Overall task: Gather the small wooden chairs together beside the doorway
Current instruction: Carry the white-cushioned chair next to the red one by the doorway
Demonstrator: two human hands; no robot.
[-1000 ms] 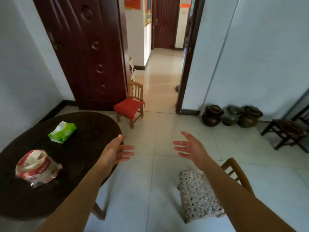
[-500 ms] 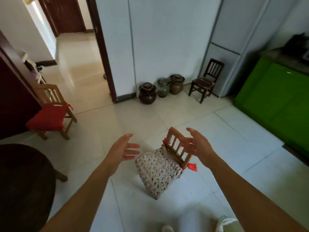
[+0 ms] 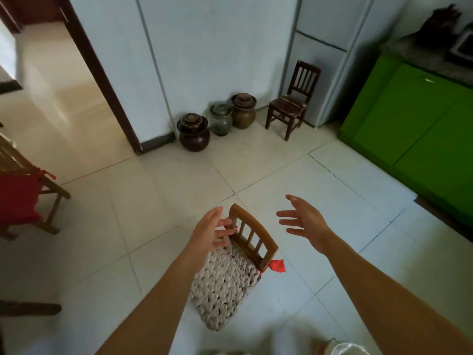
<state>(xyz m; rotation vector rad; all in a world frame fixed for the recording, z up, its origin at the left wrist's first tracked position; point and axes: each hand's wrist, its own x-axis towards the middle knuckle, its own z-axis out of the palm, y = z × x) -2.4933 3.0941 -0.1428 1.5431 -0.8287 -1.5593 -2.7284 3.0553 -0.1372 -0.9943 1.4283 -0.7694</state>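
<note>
A small wooden chair with a knitted grey-white cushion (image 3: 252, 235) stands on the tiled floor right below me, its slatted back toward the far side. My left hand (image 3: 211, 233) is open, fingers at the left end of that backrest. My right hand (image 3: 303, 220) is open, spread in the air to the right of the backrest, apart from it. A second small chair with a red cushion (image 3: 19, 198) stands at the left edge near the doorway (image 3: 58, 80). A third, dark small chair (image 3: 291, 103) stands against the fridge at the back.
Three ceramic jars (image 3: 220, 119) sit along the wall right of the doorway. A white fridge (image 3: 330, 47) and green cabinets (image 3: 422, 116) fill the right side. A dark table leg (image 3: 28, 308) shows at lower left.
The view has swung right and down from the door and table to the cushioned chair. My left hand has reached the chair's backrest; my right hand hovers beside it.
</note>
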